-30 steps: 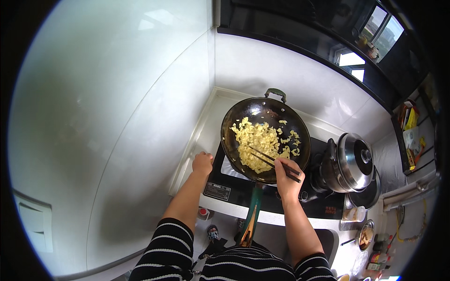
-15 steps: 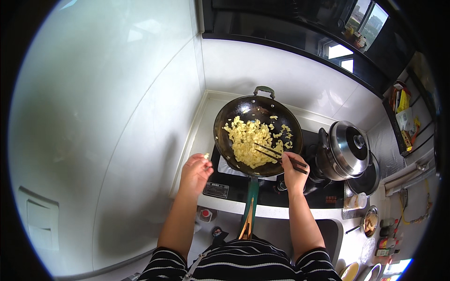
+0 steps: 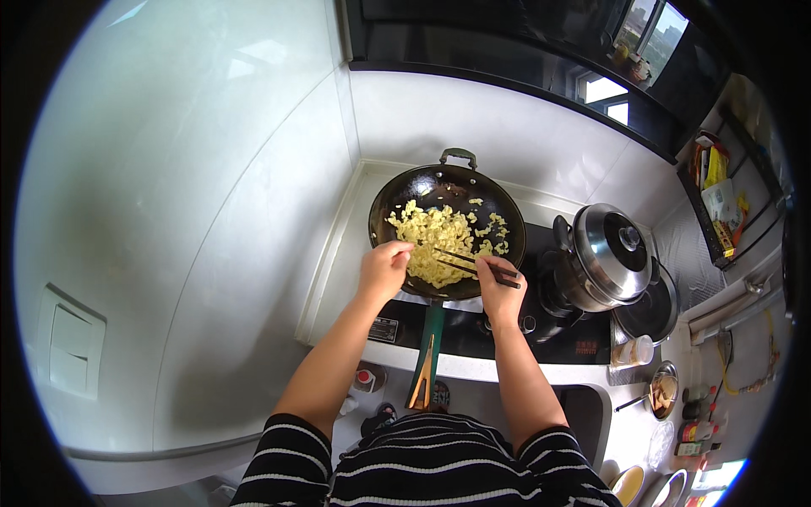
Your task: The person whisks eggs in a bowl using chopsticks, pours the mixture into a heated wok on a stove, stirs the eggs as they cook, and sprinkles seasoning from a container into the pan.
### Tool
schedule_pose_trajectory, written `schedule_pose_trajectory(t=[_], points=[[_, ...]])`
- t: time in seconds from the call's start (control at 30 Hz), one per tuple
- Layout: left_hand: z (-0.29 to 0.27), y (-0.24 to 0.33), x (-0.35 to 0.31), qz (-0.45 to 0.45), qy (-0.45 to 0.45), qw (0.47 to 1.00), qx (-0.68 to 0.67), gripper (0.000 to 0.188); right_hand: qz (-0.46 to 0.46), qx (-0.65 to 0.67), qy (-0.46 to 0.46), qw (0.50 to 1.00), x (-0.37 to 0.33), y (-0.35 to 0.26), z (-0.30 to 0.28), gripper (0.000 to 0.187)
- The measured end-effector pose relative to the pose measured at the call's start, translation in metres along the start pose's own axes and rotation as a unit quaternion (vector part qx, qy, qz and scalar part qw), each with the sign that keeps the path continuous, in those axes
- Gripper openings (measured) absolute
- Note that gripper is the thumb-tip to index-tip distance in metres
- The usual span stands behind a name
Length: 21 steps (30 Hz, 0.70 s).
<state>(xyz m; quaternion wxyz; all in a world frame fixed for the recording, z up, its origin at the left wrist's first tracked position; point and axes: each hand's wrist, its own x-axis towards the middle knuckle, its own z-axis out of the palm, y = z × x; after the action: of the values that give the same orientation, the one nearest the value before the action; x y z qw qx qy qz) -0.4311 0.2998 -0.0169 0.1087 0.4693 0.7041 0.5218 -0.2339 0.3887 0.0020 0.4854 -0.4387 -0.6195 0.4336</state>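
A dark wok (image 3: 500, 198) holds a heap of yellow scrambled egg pieces (image 3: 435, 226). Its green handle (image 3: 432, 328) points toward me, and a small loop handle stands on the far rim. My right hand (image 3: 503, 291) is closed around dark chopsticks (image 3: 456, 255), whose tips reach into the egg near the middle. Over the wok's near left side, my left hand (image 3: 384, 269) is closed in a pinch, fingertips just above the egg. Whether a bit of egg is between those fingers is too small to make out.
Right of the wok stands a lidded steel pot (image 3: 606, 253) on the black gas hob (image 3: 541, 338). Farther right are a jar (image 3: 634, 351), a small pan (image 3: 663, 390) and several bottles. A pale wall (image 3: 245, 220) rises close on the left; dark cabinets hang behind.
My left hand has moved right and forward, from beside the wok to over its egg. It held a small egg piece before. The chopsticks remain in the egg; the whole view has shifted slightly.
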Motion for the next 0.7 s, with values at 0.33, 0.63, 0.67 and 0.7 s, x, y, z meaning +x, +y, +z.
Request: schedule_pose_trajectory(t=[0.33, 0.63, 0.67, 0.7], points=[[-0.038, -0.122, -0.059, -0.234, 0.142, 0.960, -0.055, 0.012, 0.020, -0.040, -0.085, 0.995, 0.028, 0.035, 0.025, 0.016], [-0.006, -0.100, -0.071, -0.207, 0.193, 0.956, -0.082, 0.014, -0.031, -0.170, 0.063, 0.983, 0.064, 0.013, -0.025, 0.012], [0.000, -0.082, -0.073, -0.179, 0.186, 0.960, -0.107, 0.013, -0.002, -0.157, 0.058, 0.986, 0.069, 0.030, -0.026, 0.013], [0.004, -0.063, -0.076, -0.152, 0.179, 0.963, -0.131, 0.013, 0.029, -0.143, 0.052, 0.988, 0.072, 0.042, -0.027, 0.013]])
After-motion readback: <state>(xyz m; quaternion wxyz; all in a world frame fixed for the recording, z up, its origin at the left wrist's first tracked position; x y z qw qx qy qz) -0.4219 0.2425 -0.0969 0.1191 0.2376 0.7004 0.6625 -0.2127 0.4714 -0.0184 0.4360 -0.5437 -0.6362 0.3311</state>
